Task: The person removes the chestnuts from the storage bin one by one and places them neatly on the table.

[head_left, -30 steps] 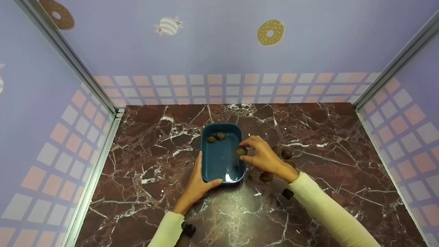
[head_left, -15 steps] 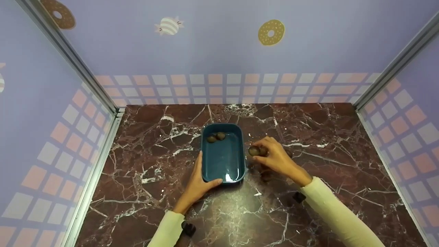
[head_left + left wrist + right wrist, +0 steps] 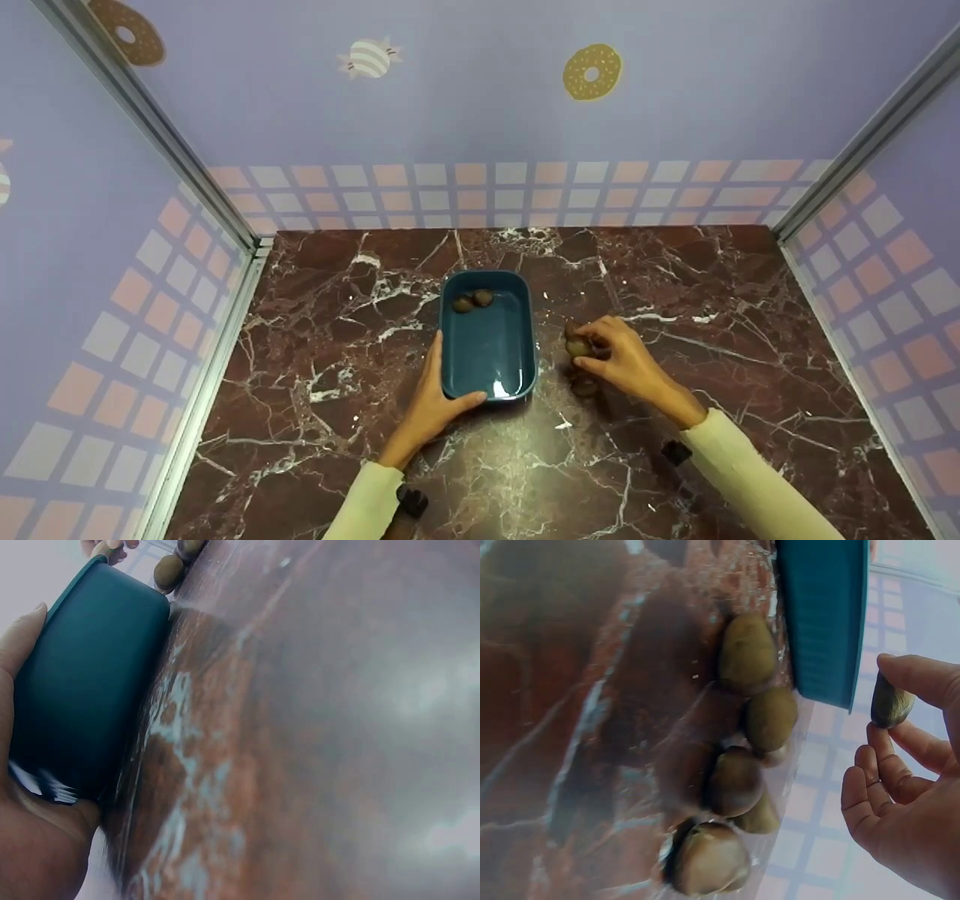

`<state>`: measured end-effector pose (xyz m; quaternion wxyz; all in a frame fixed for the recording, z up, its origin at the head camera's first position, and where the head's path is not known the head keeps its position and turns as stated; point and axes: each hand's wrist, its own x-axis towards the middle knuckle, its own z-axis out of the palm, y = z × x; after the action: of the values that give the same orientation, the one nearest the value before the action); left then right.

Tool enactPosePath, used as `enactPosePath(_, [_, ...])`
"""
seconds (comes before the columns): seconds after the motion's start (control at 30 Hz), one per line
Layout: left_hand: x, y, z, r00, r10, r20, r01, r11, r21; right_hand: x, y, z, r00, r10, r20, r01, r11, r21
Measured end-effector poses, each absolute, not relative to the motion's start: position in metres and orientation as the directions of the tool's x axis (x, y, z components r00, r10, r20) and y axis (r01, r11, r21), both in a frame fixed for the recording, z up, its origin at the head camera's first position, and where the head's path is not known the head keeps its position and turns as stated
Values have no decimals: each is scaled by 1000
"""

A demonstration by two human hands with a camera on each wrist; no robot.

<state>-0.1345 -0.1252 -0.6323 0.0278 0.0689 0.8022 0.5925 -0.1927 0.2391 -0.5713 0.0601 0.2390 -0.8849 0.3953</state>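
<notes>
A deep teal rectangular baking dish stands on the table with two small round brown pieces at its far end. My left hand holds its near left corner, fingers along the left wall and thumb at the near edge. Right of the dish, my right hand pinches a round olive-brown piece between thumb and fingertips, raised in the right wrist view. Several similar rounded pieces lie on the table there, partly behind the hand in the head view. Their exact kind is unclear.
The table top is dark red marble with white veins. Purple walls with a checked border enclose it at the back and both sides. Metal strips run along the wall edges.
My right hand has moved right and slightly nearer, from the dish's right rim to the loose pieces, still pinching a round piece. The left hand and dish have stayed put.
</notes>
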Motion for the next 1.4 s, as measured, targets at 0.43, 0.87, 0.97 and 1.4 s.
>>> enactPosePath(0.43, [-135, -125, -635, -990, 134, 38, 76, 297, 952, -177, 251, -587, -879, -362, 312, -475, 592, -651])
enactPosePath(0.87, [-135, -124, -634, -991, 135, 23, 63, 300, 952, -165, 265, -595, -895, -325, 306, -446, 617, -649])
enactPosePath(0.97, [-136, -124, -634, -991, 134, 28, 67, 304, 950, -162, 269, -598, -901, -310, 303, -433, 612, -661])
enactPosePath(1.4, [-136, -125, -634, -991, 130, 35, 74, 307, 949, -149, 281, -614, -911, -283, 300, -412, 636, -652])
